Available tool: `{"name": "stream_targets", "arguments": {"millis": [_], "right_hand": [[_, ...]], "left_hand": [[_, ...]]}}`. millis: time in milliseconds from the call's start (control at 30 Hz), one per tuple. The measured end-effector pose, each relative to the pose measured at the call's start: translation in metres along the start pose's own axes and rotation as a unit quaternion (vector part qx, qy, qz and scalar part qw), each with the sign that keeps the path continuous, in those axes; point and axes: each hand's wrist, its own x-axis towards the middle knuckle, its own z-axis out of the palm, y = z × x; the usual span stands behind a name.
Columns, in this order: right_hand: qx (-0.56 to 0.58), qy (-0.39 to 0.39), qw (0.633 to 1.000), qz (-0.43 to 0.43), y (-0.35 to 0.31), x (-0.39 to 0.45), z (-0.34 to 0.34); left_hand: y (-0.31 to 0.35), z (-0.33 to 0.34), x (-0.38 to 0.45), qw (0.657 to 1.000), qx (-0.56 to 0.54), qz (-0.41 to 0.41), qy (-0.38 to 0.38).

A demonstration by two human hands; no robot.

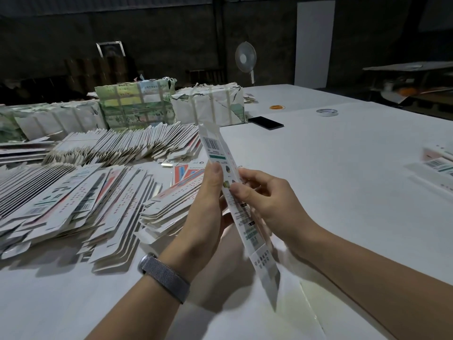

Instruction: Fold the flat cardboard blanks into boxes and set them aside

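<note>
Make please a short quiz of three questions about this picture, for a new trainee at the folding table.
1. True or false: both hands hold the same cardboard blank.
2. Which wrist carries the grey band: the left or the right?
3. Which object lies on the table nearest to the strapped white bundle? A) black phone B) tape roll C) orange ring

Key
1. True: the left hand and the right hand both pinch it, lifted off the table.
2. The left.
3. A.
</note>
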Motion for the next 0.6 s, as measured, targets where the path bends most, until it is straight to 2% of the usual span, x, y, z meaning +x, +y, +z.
{"name": "stream_targets", "arguments": {"millis": [300, 467, 600], "right_hand": [[0.036, -0.009, 0.999, -0.005, -0.005, -0.003, -0.005], [0.034, -0.024, 0.998, -0.045, -0.002, -0.006, -0.001], [0.025, -0.026, 0.999, -0.038, 0.002, -0.006, -0.001]], "left_hand": [[0.007, 0.000, 0.001, 0.999, 0.011, 0.036, -0.028], [0.005, -0.010, 0.005, 0.997, 0.044, 0.061, 0.016], [0.004, -0.010, 0.005, 0.996, 0.046, 0.071, 0.021]]}}
